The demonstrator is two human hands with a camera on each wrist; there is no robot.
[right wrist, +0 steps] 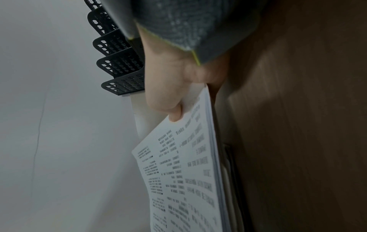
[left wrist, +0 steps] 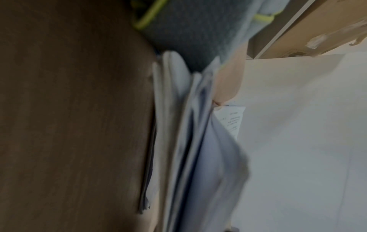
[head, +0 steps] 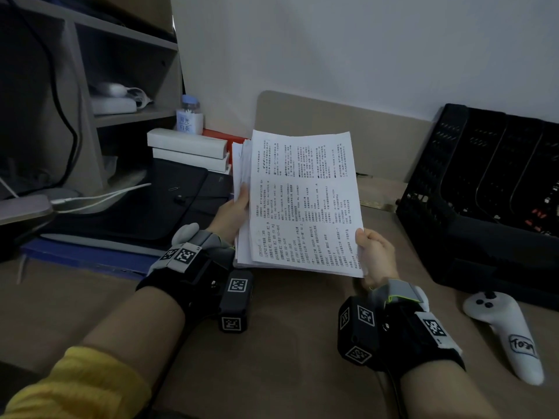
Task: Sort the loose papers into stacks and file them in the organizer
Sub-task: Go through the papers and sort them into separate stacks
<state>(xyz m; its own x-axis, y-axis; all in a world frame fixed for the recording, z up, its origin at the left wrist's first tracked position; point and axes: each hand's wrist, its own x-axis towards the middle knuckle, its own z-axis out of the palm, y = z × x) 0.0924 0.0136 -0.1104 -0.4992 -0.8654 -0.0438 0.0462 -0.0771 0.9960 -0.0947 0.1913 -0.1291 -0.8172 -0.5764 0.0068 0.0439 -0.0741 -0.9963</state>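
A stack of white printed papers (head: 299,201) is held above the brown desk (head: 290,328), tilted up toward me. My left hand (head: 233,213) grips the stack's left edge, thumb on top of the sheets. My right hand (head: 375,255) pinches the lower right corner, thumb on the printed top sheet (right wrist: 184,164). The left wrist view shows the fanned sheet edges (left wrist: 188,141) from the side. The black mesh file organizer (head: 484,201) with several slots stands at the right against the wall, also seen behind my right hand (right wrist: 117,66).
A white controller (head: 508,331) lies on the desk near the organizer. Left of the papers sit a stack of white books (head: 190,149), a small jar (head: 190,116), a black pad (head: 145,204) with cables, and a shelf unit (head: 90,86).
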